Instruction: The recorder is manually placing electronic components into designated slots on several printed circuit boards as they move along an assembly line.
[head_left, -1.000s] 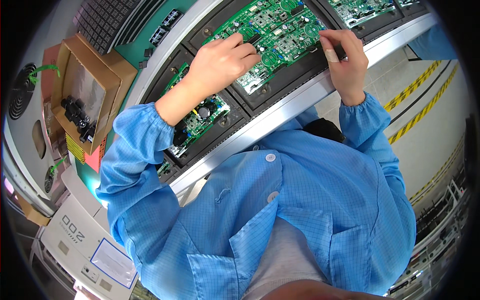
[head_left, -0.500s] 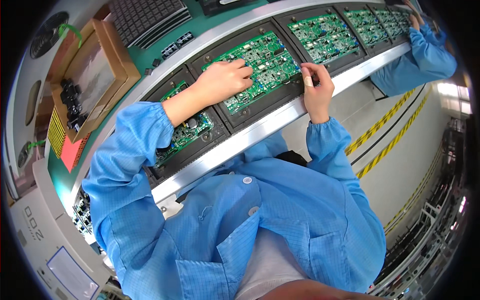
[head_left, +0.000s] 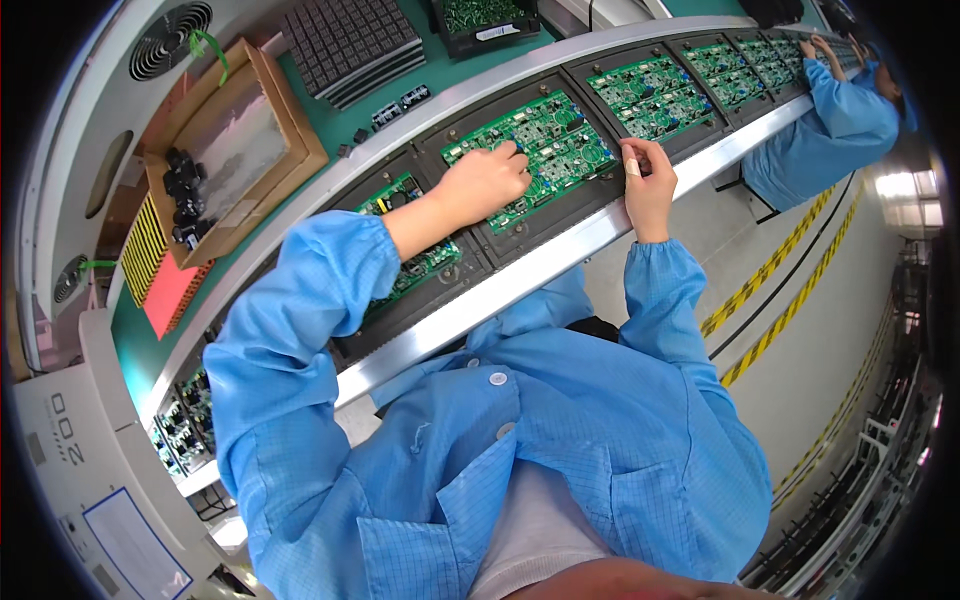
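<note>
A green circuit board (head_left: 555,137) packed with small components lies in a black tray (head_left: 520,245) in front of me. My left hand (head_left: 487,184) rests over the board's left part, its fingers curled down; whatever they hold is hidden. At the board's right end is my right hand (head_left: 652,188), thumb and index finger pinched together above the tray's edge. Anything in that pinch is too small to make out. Another populated board (head_left: 425,262) sits in the tray to the left, partly under my left forearm.
A metal rail (head_left: 545,255) edges the line of trays. Behind stand a cardboard box (head_left: 285,120) with black parts, a stack of black component trays (head_left: 350,50) and a black bin (head_left: 487,35). Further right, a co-worker's blue sleeve (head_left: 850,110) reaches over the line.
The view has shifted, so the scene sits further right and lower, and more of the black bin shows. Both hands stay at about the same places on the board.
</note>
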